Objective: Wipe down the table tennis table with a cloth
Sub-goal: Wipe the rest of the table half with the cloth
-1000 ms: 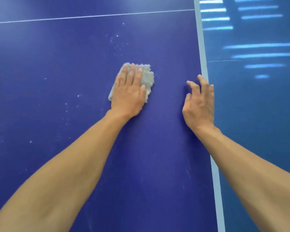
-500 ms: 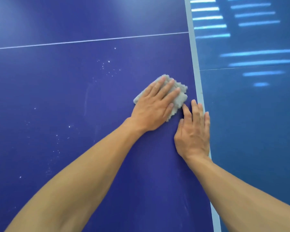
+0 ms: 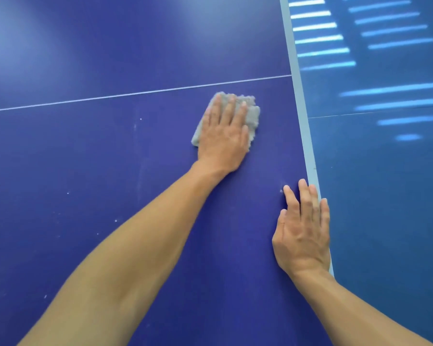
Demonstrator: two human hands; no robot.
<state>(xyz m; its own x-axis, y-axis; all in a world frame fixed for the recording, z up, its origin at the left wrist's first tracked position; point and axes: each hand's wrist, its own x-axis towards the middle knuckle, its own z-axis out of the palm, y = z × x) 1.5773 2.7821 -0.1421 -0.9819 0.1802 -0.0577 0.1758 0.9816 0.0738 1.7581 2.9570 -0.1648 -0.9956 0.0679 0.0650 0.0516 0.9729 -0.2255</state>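
The dark blue table tennis table (image 3: 110,158) fills most of the head view. A folded grey cloth (image 3: 253,116) lies flat on it, just below the thin white centre line. My left hand (image 3: 223,136) presses down on the cloth with fingers spread, covering most of it. My right hand (image 3: 303,231) rests palm down on the table at its right edge, fingers together, holding nothing. It is well apart from the cloth, nearer to me.
The pale edge band (image 3: 301,108) of the table runs top to bottom on the right. Beyond it is a lighter blue floor (image 3: 385,196) with bright striped light reflections. Small white specks dot the table on the left.
My left hand has slid the cloth away from me, toward the white centre line. The two hands were almost touching and are now apart, with the right hand nearer to me.
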